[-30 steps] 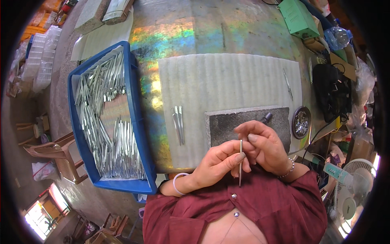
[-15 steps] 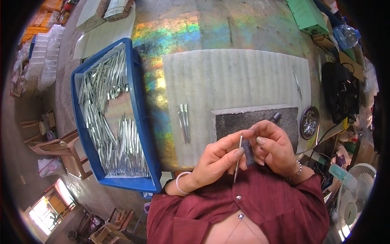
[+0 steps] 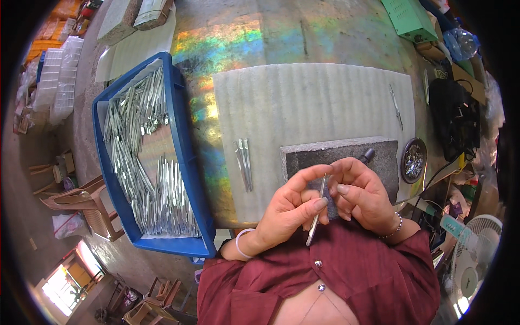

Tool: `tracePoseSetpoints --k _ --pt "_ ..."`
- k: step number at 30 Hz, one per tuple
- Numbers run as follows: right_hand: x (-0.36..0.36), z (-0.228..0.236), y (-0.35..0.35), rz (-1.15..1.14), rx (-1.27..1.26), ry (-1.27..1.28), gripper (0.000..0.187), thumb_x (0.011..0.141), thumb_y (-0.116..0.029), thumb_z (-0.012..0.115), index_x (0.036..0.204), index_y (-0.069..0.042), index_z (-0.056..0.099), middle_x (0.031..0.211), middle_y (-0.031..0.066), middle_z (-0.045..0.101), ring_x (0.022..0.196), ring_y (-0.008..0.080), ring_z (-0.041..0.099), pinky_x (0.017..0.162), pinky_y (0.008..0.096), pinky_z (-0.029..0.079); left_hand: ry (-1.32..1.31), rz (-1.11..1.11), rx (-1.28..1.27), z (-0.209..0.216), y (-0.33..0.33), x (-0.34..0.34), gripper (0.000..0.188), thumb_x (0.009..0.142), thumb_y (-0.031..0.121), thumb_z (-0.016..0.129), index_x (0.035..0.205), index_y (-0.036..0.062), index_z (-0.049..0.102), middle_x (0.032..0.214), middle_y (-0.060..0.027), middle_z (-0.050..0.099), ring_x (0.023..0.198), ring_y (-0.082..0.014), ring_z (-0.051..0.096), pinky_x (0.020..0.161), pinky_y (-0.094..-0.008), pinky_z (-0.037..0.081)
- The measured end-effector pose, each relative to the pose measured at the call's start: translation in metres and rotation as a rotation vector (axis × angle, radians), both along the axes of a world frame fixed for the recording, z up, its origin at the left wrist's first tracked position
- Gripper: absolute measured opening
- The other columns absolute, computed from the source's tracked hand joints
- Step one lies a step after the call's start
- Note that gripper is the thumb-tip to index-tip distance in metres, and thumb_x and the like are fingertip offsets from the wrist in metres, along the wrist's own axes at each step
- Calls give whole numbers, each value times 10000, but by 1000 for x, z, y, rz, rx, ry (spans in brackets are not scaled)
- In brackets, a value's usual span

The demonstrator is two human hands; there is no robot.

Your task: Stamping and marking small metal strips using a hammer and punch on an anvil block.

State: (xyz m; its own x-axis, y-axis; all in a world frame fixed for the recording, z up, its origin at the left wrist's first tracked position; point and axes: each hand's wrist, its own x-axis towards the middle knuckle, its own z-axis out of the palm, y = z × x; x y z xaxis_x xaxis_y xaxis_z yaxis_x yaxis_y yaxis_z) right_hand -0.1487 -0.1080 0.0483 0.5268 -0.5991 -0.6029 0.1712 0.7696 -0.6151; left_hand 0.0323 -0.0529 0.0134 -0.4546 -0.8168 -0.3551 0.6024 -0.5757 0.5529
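In front of my chest, my left hand (image 3: 292, 208) pinches a slim silver metal strip (image 3: 316, 219) between thumb and fingers. The strip stands tilted, its lower end toward my shirt. Beside its upper end, my right hand (image 3: 363, 195) is curled, its fingertips meeting my left index finger; whatever it may grip is hidden. Beneath my hands lies a dark stone block (image 3: 336, 154) with a small black cylindrical object (image 3: 369, 155) on it. To the left, several slim metal pieces (image 3: 244, 165) with small holes at their ends lie side by side on a white foam sheet (image 3: 303, 103).
A blue tray (image 3: 187, 157) at the left holds many similar metal strips. At the right stands a round dark dish (image 3: 414, 161) of small shiny parts. A tweezer-like piece (image 3: 396, 107) lies nearby. Further out are a black bag (image 3: 455, 122), green metal box (image 3: 410, 20) and white fan (image 3: 476, 254).
The strip has turned a little in my left fingers, and its lower end now shows a broader, brighter face. Both hands stay in nearly the same place.
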Motion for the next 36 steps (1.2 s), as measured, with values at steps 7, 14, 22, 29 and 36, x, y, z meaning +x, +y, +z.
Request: tracePoseSetpoints --k 7,14,22,29,36 --pt "-1 0 0 19 2 -15 224 892 -30 499 1115 -26 476 893 47 558 565 63 483 485 201 401 -16 62 32 -2 1 -2 403 931 135 531 1270 91 318 750 -54 608 539 -41 462 490 -155 348" --pt "-3 -4 1 66 3 -17 175 895 -36 503 1069 -23 498 832 29 560 571 65 499 491 204 410 -7 50 -26 -4 3 -1 354 926 105 535 1229 85 354 750 -49 607 540 -34 453 488 -154 338" --pt "-3 -6 1 65 -2 -22 167 887 -6 482 1053 -28 484 836 44 545 558 66 478 476 209 403 75 37 55 -4 -1 0 337 938 135 519 1238 93 372 749 -57 608 521 -30 433 476 -144 313" --pt "-3 -4 0 64 13 -18 155 894 -16 495 1048 -31 479 823 32 543 545 69 488 476 211 405 141 74 115 -6 -3 -3 342 914 142 552 1208 50 405 694 -99 601 453 -58 425 439 -151 313" --pt "-4 -3 3 60 3 -26 144 894 -20 497 1035 -31 477 823 33 543 542 70 484 479 213 405 331 92 197 -5 -3 -7 338 913 149 559 1205 62 411 709 -69 596 501 -53 444 455 -150 313"
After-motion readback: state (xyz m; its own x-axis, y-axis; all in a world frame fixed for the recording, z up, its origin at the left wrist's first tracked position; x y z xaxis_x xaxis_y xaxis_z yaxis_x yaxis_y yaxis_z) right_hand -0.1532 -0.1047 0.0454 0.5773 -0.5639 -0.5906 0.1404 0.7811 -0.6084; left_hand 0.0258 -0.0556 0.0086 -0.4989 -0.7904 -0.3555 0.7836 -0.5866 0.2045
